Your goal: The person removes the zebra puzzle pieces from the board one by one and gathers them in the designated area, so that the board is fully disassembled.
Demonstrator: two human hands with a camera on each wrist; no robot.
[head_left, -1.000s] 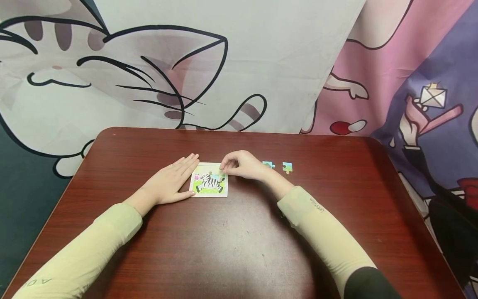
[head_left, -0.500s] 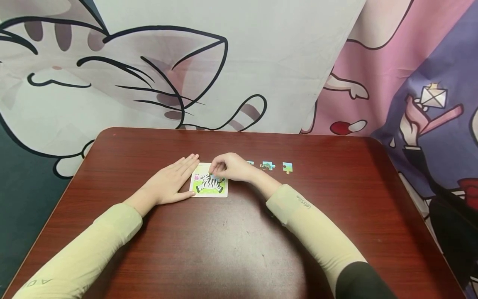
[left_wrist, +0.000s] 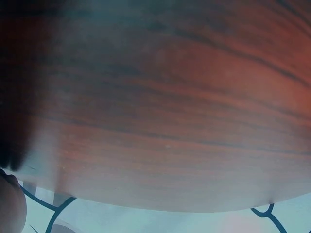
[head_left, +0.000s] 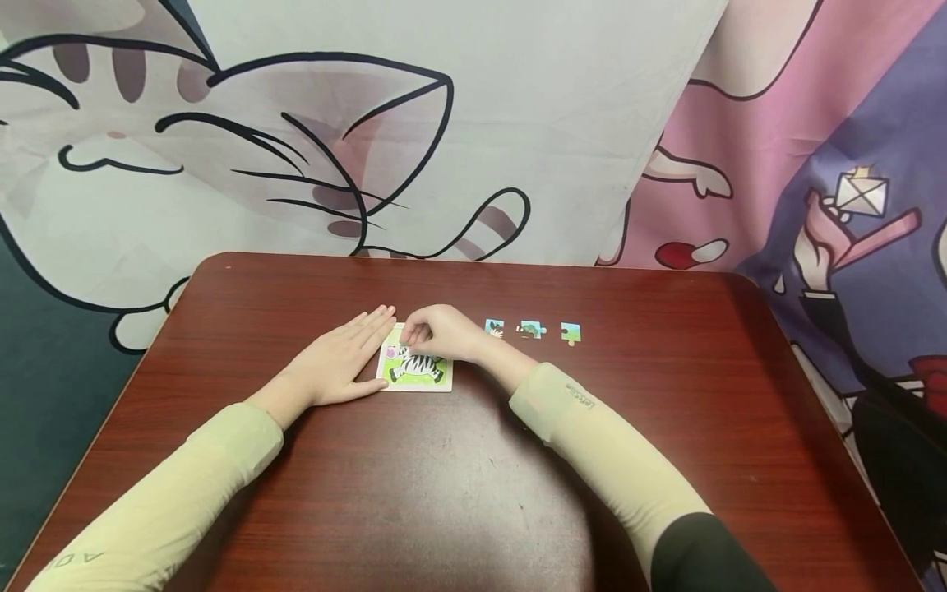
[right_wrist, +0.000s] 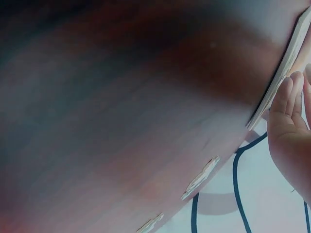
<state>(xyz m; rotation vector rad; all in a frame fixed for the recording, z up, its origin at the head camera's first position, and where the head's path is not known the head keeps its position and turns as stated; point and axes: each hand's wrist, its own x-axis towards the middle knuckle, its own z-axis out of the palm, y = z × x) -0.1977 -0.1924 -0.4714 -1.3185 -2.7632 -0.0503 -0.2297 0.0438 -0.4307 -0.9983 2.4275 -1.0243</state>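
A small puzzle board (head_left: pixel 420 385) with a running zebra on green ground lies on the table. My left hand (head_left: pixel 331 362) lies flat along its left edge, fingers straight, thumb at the lower left corner. Over the board's upper part is my right hand (head_left: pixel 447 333), its thumb and fingers pinching a small puzzle piece that they mostly hide. The right wrist view shows this hand (right_wrist: pixel 291 131) beside the board's thick edge (right_wrist: pixel 277 87). A bit of the left hand (left_wrist: pixel 10 201) shows at the corner of the left wrist view.
Three loose puzzle pieces lie in a row to the right of the board: one with black and white (head_left: pixel 494 328), a blue-green one (head_left: pixel 531 330) and a blue, yellow and green one (head_left: pixel 570 332). The brown table (head_left: pixel 444 477) ends at a cartoon-printed cloth (head_left: pixel 562 164).
My right hand has moved left across the board's upper part, from its right corner toward its left side. The leftmost loose piece has come into sight. My left hand has stayed still.
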